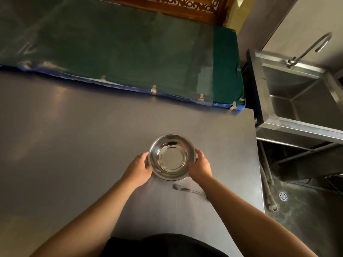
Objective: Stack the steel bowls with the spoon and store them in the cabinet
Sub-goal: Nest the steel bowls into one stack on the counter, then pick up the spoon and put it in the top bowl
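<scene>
The grey steel worktable [74, 136] fills most of the view, its surface bare apart from the items noted below. Beyond its far edge, from ten to one o'clock, lies a green padded mat [130, 52] with blue edging, backed by carved wooden fretwork [176, 6]. At two to three o'clock stands a stainless steel sink unit [297, 101] with a curved tap [313, 47], well apart from the table; a floor drain [283, 196] shows below it at four o'clock. Near the table's right side, at centre, a steel bowl [171, 157] sits open side up, a second rim visible beneath it, suggesting a nested stack. The left hand [139, 169] clasps the bowl's nine o'clock side and the right hand [200, 166] its three o'clock side, fingers curled against the wall. A spoon [187, 189] lies flat on the table just beside the bowl at five o'clock, untouched, partly hidden by the right forearm.
</scene>
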